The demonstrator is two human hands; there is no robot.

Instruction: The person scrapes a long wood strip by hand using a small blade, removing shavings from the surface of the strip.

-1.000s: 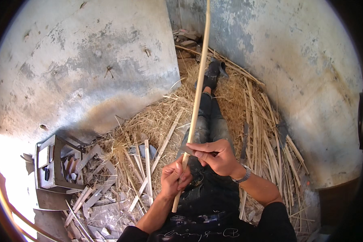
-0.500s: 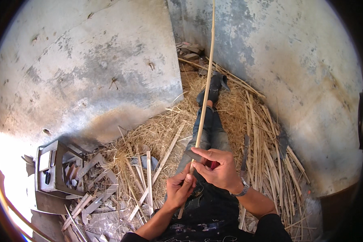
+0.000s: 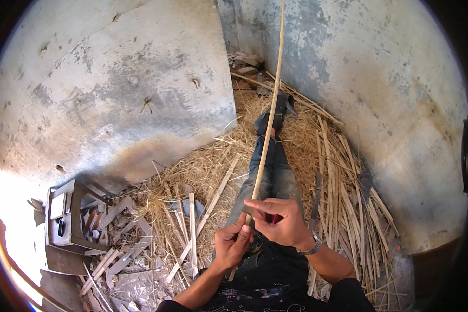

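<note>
A long pale bamboo strip [image 3: 269, 143] runs from my lap up over my outstretched legs, past the top of the picture. My left hand [image 3: 233, 245] is closed round its near part, thumb on top, and a short end shows below the fist. Just above it, my right hand [image 3: 286, 223] grips a small knife [image 3: 249, 210], whose short dark blade lies across the strip. A bit of red, apparently the handle, shows between the right fingers; the rest is hidden in the palm. The two hands are almost touching.
Thin shavings [image 3: 203, 171] cover the floor around my legs [image 3: 268, 177]. Many cut strips [image 3: 348, 208] lie along the right wall, near a long dark blade [image 3: 316, 197]. A worn wooden box frame [image 3: 70, 218] with scraps stands at left; a whitish wall panel [image 3: 140, 93] rises ahead.
My right hand and the knife have slid a little down the strip toward my left hand. The far part of the strip has swung slightly right.
</note>
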